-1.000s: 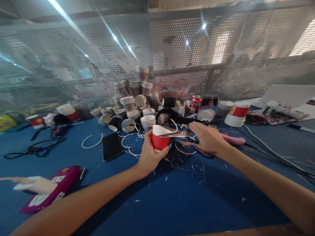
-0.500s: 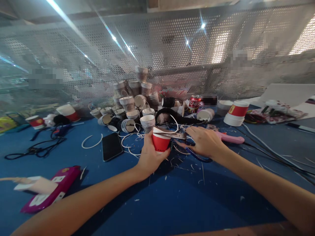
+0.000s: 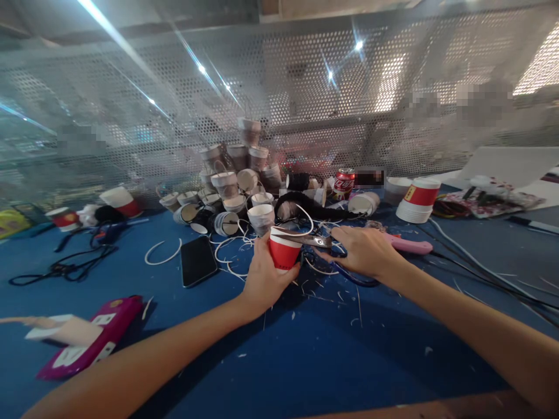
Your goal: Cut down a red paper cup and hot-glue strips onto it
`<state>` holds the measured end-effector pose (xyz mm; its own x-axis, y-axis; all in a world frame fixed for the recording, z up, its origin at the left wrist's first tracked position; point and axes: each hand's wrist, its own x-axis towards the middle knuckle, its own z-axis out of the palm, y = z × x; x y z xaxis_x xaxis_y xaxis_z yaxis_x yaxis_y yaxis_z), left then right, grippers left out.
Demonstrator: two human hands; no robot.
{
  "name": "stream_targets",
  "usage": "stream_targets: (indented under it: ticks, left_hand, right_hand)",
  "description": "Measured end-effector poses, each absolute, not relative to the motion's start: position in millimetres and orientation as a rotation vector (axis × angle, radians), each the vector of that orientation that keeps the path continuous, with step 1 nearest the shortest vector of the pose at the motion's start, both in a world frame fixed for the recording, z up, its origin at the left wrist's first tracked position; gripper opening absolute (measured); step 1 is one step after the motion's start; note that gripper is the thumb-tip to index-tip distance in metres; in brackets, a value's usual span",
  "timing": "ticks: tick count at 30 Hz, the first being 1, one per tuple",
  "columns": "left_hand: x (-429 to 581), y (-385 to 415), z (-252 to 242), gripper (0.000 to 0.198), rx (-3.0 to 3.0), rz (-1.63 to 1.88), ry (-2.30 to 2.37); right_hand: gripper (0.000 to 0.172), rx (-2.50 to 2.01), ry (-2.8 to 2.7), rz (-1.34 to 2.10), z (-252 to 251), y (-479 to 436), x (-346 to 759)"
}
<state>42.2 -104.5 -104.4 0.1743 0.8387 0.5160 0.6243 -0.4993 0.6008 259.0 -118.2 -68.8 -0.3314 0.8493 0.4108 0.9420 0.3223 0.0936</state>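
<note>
Wrapped round a red and white paper cup (image 3: 285,251), the fingers of my left hand (image 3: 267,282) hold it above the blue table. My right hand (image 3: 364,251) is closed on a pair of scissors (image 3: 317,240) with dark blue handles. The metal blades reach left across the cup's upper rim. A white strip curls up from the rim near the blades. Behind the cup stands a pale wrapped cup (image 3: 261,219). White cord pieces (image 3: 236,269) and small scraps lie around both hands.
A pile of wrapped cups (image 3: 226,184) rises behind. Right are a pink glue gun (image 3: 410,245), stacked paper cups (image 3: 418,201) and a red can (image 3: 344,183). Left lie a phone (image 3: 198,261), a purple power strip (image 3: 107,327) with a plugged-in adapter, and a black cable (image 3: 61,267).
The scissors' blades look closer together at the cup's rim than before. The white strip and both hands have shifted only slightly.
</note>
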Motion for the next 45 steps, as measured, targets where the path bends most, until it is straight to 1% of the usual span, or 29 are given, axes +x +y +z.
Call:
stream_targets:
  ticks: [8, 12, 15, 18, 23, 30, 38, 45]
  left_hand:
    - [42, -106, -103, 0.075, 2.193, 1.28, 1.417]
    - [39, -100, -104, 0.075, 2.008, 1.304, 1.135]
    - [38, -94, -106, 0.067, 1.851, 1.194, 1.025]
    - [38, -94, -106, 0.063, 1.869, 1.143, 1.089]
    - [40, -101, -103, 0.067, 1.971, 1.141, 1.216]
    - [42, -104, -100, 0.065, 2.015, 1.139, 1.292]
    - [42, -105, -101, 0.06, 2.024, 1.204, 1.266]
    - [41, -105, -102, 0.06, 2.028, 1.208, 1.306]
  right_hand:
    - [0.052, -1.592, -2.297, -0.544, -69, -116, 262]
    - [0.05, -1.53, -2.298, -0.528, -71, -111, 270]
    - [0.048, -1.518, -2.345, -0.515, -73, -108, 273]
    - [0.049, -1.517, -2.377, -0.528, -73, -109, 271]
    - [0.053, -1.533, -2.391, -0.555, -73, -115, 264]
    - [0.046, -1.526, -2.38, -0.515, -70, -115, 264]
    - [0.049, -1.507, -2.372, -0.478, -77, -113, 263]
    - [0.051, -1.545, -2.372, -0.473, -77, -114, 262]
